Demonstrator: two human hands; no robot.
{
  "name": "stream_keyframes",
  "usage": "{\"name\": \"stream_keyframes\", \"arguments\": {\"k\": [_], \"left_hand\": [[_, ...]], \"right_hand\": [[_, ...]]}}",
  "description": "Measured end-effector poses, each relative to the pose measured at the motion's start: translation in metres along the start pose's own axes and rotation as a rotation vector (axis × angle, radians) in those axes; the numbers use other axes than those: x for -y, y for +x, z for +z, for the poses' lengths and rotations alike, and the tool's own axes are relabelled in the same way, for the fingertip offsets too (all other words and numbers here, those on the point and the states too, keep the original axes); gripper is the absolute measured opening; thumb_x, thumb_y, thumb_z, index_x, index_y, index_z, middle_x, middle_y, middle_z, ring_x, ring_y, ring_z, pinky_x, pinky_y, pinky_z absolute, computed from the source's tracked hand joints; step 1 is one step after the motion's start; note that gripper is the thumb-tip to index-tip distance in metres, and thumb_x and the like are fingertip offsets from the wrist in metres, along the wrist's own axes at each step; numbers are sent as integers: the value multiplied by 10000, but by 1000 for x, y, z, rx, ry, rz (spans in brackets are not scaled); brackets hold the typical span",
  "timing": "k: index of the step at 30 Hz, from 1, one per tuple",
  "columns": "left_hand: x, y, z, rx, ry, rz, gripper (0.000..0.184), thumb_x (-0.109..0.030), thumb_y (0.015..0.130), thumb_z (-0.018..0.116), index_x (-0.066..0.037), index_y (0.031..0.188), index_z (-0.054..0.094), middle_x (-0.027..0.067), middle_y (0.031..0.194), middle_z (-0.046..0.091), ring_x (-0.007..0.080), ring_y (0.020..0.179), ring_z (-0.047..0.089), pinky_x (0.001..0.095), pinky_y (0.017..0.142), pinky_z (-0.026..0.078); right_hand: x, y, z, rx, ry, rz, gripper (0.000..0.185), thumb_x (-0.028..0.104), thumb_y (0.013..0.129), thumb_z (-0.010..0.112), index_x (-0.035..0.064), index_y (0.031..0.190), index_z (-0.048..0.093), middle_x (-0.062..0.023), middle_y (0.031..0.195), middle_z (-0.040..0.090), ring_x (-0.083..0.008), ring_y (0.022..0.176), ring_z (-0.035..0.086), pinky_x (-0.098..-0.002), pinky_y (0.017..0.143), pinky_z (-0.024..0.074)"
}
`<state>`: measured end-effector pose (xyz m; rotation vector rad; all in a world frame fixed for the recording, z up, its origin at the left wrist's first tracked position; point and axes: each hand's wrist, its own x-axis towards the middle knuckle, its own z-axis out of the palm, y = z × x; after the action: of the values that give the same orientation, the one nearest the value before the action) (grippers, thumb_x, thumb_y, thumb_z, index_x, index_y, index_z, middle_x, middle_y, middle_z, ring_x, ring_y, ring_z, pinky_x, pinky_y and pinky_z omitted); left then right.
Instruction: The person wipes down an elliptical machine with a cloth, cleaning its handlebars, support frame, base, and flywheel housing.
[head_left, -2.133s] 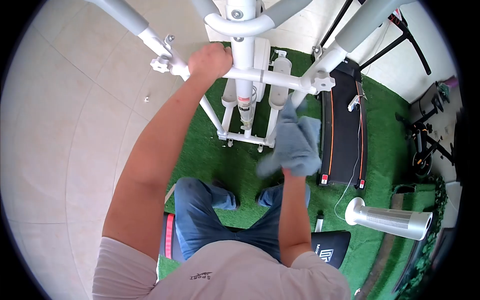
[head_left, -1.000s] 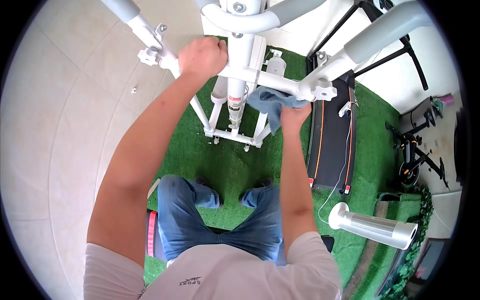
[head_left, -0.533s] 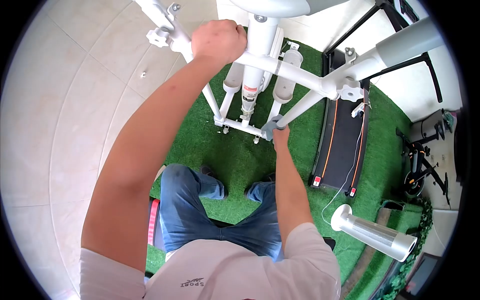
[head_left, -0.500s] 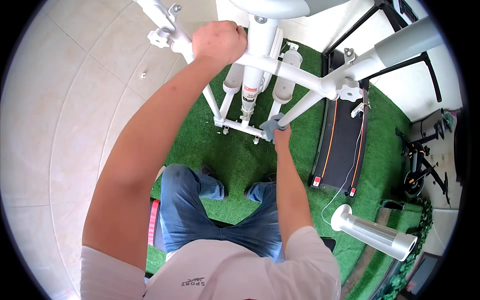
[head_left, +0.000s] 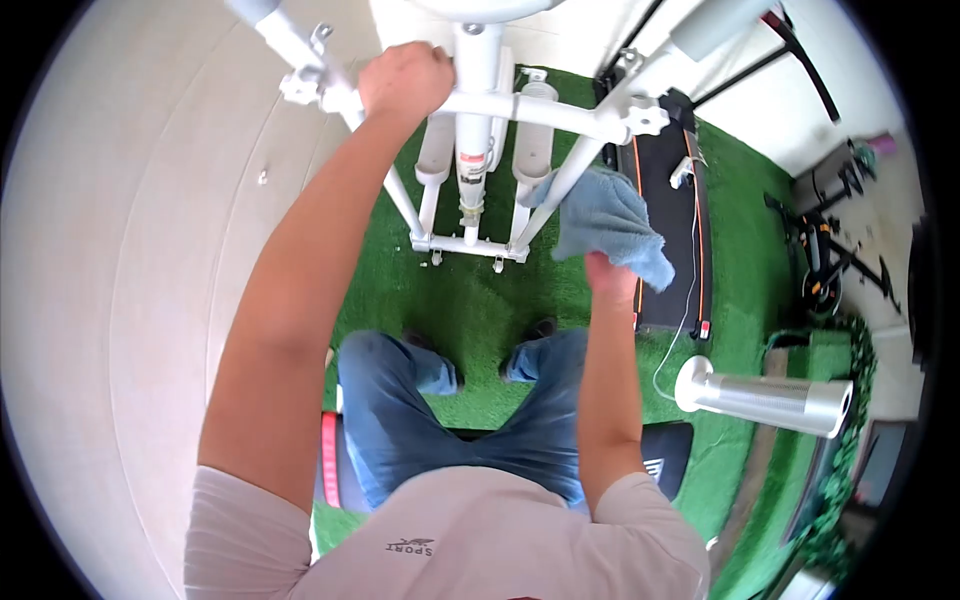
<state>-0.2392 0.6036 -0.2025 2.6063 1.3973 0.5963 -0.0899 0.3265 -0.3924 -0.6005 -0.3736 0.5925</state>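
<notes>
My left hand (head_left: pixel 408 80) is closed around the white crossbar of an exercise machine (head_left: pixel 540 112), near its left joint. In my right hand (head_left: pixel 609 277) is a blue-grey cloth (head_left: pixel 610 220), spread out and hanging beside the machine's right slanted tube (head_left: pixel 565 180). The cloth overlaps that tube in the view; whether it touches it I cannot tell. My right fingers are partly hidden under the cloth. White star knobs (head_left: pixel 647 121) sit at the crossbar's ends. Two foot pedals (head_left: pixel 533 150) are behind the central post (head_left: pixel 476 150).
A black treadmill (head_left: pixel 670 250) with orange lines stands to the right. Nearer is a silver tower fan (head_left: pixel 770 398) with a white cord. A black exercise bike (head_left: pixel 822 250) is at far right. Green turf (head_left: pixel 480 310) lies underfoot, beside pale floor tiles (head_left: pixel 150 250).
My right hand has moved right and away from the lower end of the slanted tube. The bunched cloth is now spread out. My left hand keeps its grip on the crossbar; the view has shifted.
</notes>
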Motion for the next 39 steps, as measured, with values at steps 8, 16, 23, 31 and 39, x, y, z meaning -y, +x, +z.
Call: {"name": "stream_keyframes", "arguments": {"k": [8,16,23,31,39], "left_hand": [[8,-2,8,-91,-41,165,362,-357,955,466,-96,883,707,169,897,713,387,866,674,501,763,525],[15,-2,12,-203,-104,244,364,-356,953,498,-80,790,669,166,810,692,394,746,658,508,659,505],[17,7,20,-161,-76,145,316,-306,893,508,-75,846,720,171,775,685,375,792,659,459,706,498],[36,9,36,-331,-326,222,291,-170,884,548,94,860,669,159,740,678,209,694,628,343,659,485],[60,15,24,-264,-376,148,278,-136,951,486,90,943,648,66,881,656,127,814,564,277,733,447]], "right_hand": [[-36,-21,-35,-194,-267,28,623,201,965,596,165,1516,308,-56,1363,505,-212,1199,530,-376,995,482],[-89,-35,1,-266,143,153,287,441,999,495,162,1067,503,-21,1012,594,-203,1011,589,-417,924,489],[-159,42,40,-455,-410,-444,462,122,888,621,-41,1298,485,-171,1348,436,-260,1261,438,-364,1079,338],[-224,59,-87,-380,-829,-579,386,26,714,701,22,1095,639,-159,1100,638,-361,988,616,-415,905,479],[-339,0,-269,-465,-878,271,389,-17,770,675,10,1148,590,-123,1171,598,-292,1102,600,-377,967,471]]}}
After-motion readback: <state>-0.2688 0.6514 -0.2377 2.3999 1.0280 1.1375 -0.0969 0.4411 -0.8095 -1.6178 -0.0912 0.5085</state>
